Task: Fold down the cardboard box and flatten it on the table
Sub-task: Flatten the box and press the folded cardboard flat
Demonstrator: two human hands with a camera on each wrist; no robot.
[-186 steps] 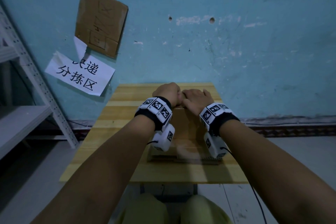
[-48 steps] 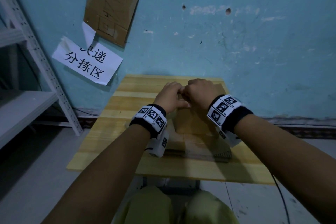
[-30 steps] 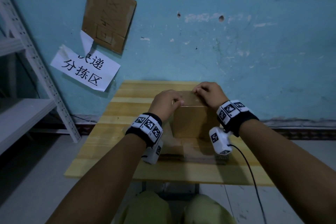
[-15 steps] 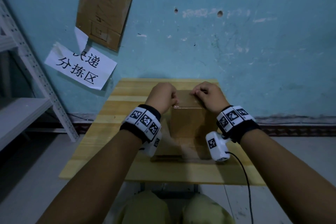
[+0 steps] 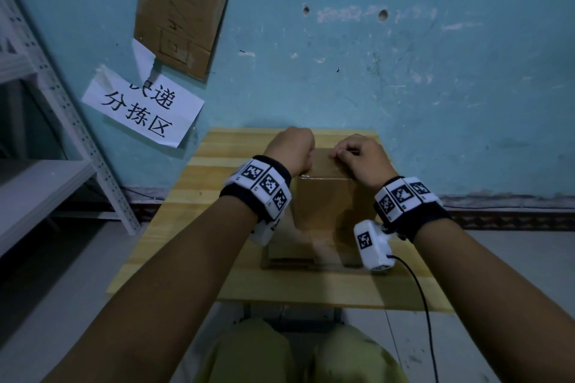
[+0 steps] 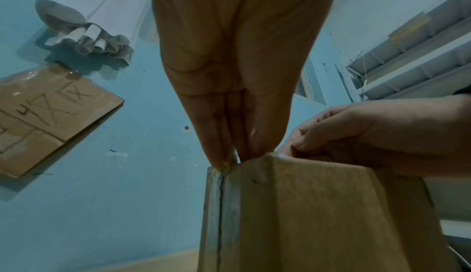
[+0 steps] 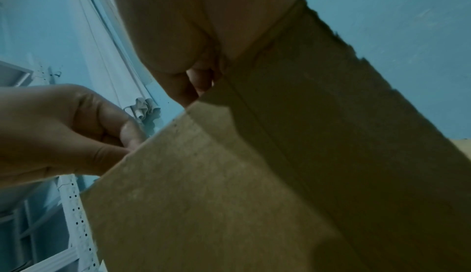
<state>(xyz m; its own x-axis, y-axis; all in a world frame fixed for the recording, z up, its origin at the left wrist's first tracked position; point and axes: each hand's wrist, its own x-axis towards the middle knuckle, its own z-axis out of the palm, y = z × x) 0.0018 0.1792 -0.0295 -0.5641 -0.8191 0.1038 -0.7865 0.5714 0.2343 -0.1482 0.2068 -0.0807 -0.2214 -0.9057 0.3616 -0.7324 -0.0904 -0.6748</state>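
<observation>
A brown cardboard box (image 5: 323,205) stands upright in the middle of the wooden table (image 5: 199,196), its lower flaps spread flat towards me. My left hand (image 5: 292,149) is curled at the box's top left corner. In the left wrist view its fingertips (image 6: 216,159) pinch the top of the box (image 6: 318,216) at a taped seam. My right hand (image 5: 357,158) sits curled on the top right edge, and its fingers (image 7: 196,82) hook over the cardboard (image 7: 229,195). The box's inside is hidden.
The blue wall stands right behind the table. A paper sign (image 5: 143,109) and a cardboard sheet (image 5: 183,12) are stuck to it. A white metal shelf rack (image 5: 62,121) stands at the left. A black cable (image 5: 417,289) hangs from my right wrist camera.
My hands, close together at the middle of the box top 1.6 s ago, have moved apart to its two top corners. The box stands as before.
</observation>
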